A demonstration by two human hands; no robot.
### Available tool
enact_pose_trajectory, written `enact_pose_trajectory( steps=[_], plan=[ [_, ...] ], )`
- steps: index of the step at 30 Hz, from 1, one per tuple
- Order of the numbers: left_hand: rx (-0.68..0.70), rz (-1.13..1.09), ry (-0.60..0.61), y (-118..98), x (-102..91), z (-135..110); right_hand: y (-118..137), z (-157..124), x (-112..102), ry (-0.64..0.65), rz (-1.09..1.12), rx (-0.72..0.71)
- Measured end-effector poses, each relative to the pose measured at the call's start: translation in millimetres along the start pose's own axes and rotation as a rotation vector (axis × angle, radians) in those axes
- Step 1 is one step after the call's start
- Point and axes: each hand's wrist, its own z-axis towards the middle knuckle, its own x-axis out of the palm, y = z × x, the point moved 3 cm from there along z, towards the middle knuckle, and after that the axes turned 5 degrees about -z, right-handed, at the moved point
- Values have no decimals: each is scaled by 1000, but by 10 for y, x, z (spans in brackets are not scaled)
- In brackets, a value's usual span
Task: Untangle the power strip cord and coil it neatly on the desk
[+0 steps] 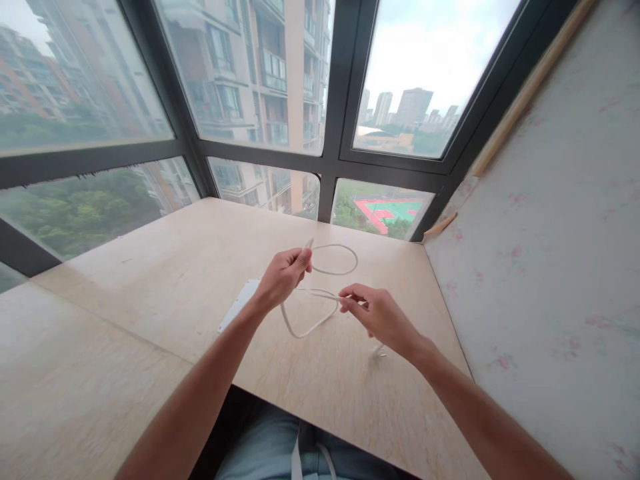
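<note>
Starting on the left, the windows (85,80) are showing apartment blocks and trees, and a pale plywood desk (165,267) is running along under them. A white flat box (235,308) is lying on the desk, half hidden behind the person's left wrist. It might be a power strip, but not enough of it is showing to tell.

The left hand (284,273) is curling shut around the white cable (300,335) close to one end, and a short stub is poking up out of the fist. The cable itself is thin, smooth and plain white. It's being held just above the middle of the desk, between the two hands. One round loop is hanging out behind the hands and a longer, narrower loop is drooping below them.

The right hand (381,315) is pinching a strand between thumb and fingertips, with the other fingers loosely bent. Something small and pale is blurring near that wrist, possibly the cable's other end.

On the far right, a whitish wall (550,253) with faint pink marks is closing off the desk.
</note>
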Motion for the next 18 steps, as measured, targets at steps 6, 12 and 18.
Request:
enact_pose_trajectory(
  steps=[6,12,18],
  plan=[
    [125,-295,-254,-369,-544,-209,-399,357,-116,-148,-39,90],
    [203,-356,-672,-546,-1595,-539,-900,460,-806,-370,198,255],
    [122,-156,-1003,-347,-2508,-985,-1238,391,-1519,-693,541,311]
  ],
)
